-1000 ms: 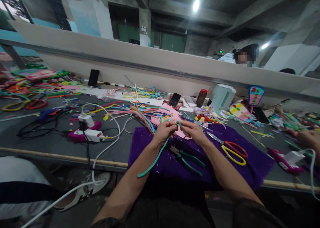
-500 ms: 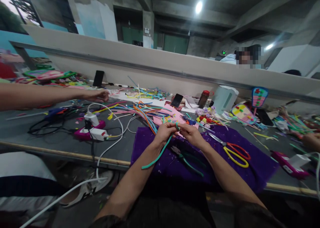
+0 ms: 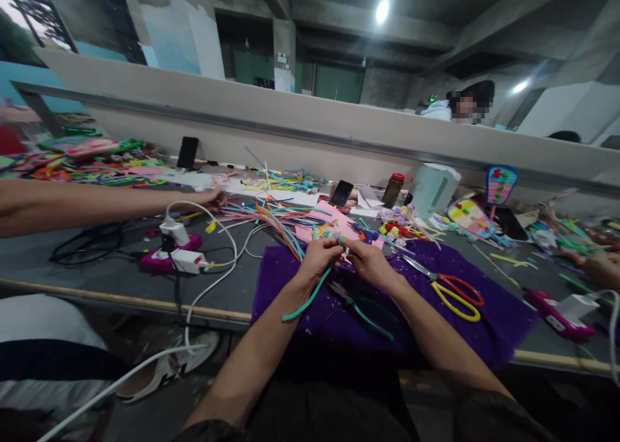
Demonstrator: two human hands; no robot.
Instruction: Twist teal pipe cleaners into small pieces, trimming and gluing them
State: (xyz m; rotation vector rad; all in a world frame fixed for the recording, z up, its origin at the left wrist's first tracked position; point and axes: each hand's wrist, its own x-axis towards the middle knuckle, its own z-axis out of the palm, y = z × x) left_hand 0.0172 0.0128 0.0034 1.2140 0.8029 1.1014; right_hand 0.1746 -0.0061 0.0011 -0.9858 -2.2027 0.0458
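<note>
A green pipe cleaner [image 3: 310,300] runs between my two hands, its loose tail hanging down across my left wrist. My left hand [image 3: 317,261] pinches it near its upper end. Fingertips of my right hand [image 3: 368,259] close on the same end, where a small bend or loop shows; its exact form is too small to tell. Below the hands, green-handled pliers [image 3: 361,313] lie on a purple cloth [image 3: 281,287]. Scissors [image 3: 448,287] with red and yellow handles rest to the right. Behind my fingers is a pink sheet [image 3: 327,216] with small pieces on it.
Loose pipe cleaners [image 3: 276,216] spread behind my left hand. A purple power strip [image 3: 169,258] with white cables sits left, another power strip [image 3: 559,316] right. A bottle [image 3: 393,190], a pale green container [image 3: 433,190] and a phone [image 3: 341,194] stand behind. A co-worker's arm [image 3: 111,203] reaches in from the left.
My hands stay together on the pipe cleaner, whose hanging tail has shifted slightly up and right. The co-worker's hand at left has moved right, to the loose pipe cleaners.
</note>
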